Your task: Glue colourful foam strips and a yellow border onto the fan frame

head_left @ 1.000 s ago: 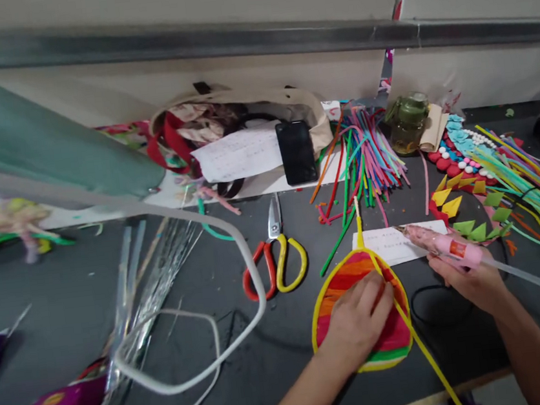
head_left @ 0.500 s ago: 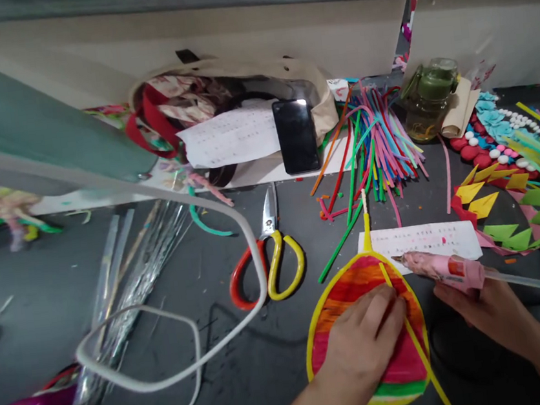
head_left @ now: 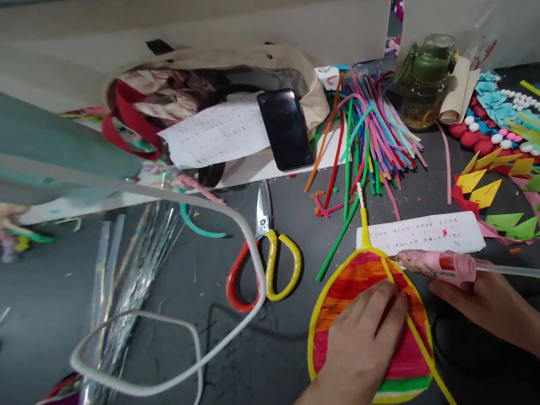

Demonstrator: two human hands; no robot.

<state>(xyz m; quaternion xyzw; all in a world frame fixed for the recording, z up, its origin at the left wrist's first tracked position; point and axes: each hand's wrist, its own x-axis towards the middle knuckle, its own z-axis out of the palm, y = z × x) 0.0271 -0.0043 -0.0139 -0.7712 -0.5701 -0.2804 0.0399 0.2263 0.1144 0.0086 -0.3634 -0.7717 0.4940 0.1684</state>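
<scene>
An oval craft piece, striped red, orange and green with a yellow border, lies on the dark tabletop. From its top a thin yellow stem sticks up. My left hand rests on the oval with its fingers closed on a yellow pipe cleaner, which slants across the right part of the piece. The pipe cleaner's upper end lies near the yellow border. My right hand grips a pink hot glue gun with a clear glue stick in its back. The nozzle tip is at the oval's upper right edge, by that end.
Scissors and a white cable lie to the left. Behind are a bundle of pipe cleaners, a phone against a cloth bag, and a green bottle. A written paper strip lies beyond the gun.
The glue gun's nozzle has come left and down to the oval's edge, near the pipe cleaner's upper end. My left hand stays on the piece. The camera view has shifted slightly.
</scene>
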